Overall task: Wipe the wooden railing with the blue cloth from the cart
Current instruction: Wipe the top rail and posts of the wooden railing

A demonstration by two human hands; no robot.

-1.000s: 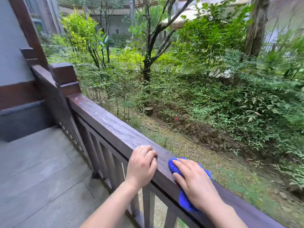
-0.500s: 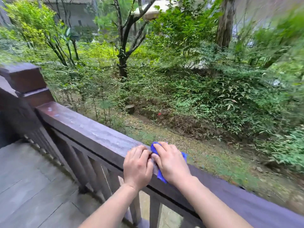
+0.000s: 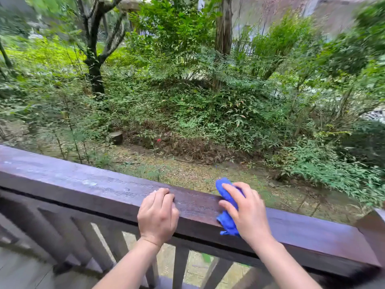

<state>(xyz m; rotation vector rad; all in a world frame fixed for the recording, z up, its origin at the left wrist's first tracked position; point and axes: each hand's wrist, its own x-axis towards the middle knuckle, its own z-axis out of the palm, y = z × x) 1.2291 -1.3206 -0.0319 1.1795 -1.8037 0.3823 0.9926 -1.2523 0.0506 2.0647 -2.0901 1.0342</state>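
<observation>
The crumpled bright blue cloth (image 3: 227, 207) lies draped across the flat top of the dark brown wooden railing (image 3: 83, 184), reaching from its outer, garden-side edge over to its inner edge, where a tail of it hangs down. So the cloth is off the cart and the wiping is under way. The stretch of rail between the two hands looks darker and glossier than the paler, spotted length running toward the left end, which I judge to be not yet wiped; whether the part toward the right post (image 3: 375, 230) is done cannot be told.

The right hand (image 3: 248, 213) presses flat on the cloth, fingers spread and pointing out over the garden, thumb on the near side, the forearm coming in low from the lower right. The left hand (image 3: 158, 215) rests just beside it on bare wood, fingers curled loosely over the inner edge, holding nothing, apparently steadying the person. Slanted wooden balusters (image 3: 104, 243) fill the space under the rail.
</observation>
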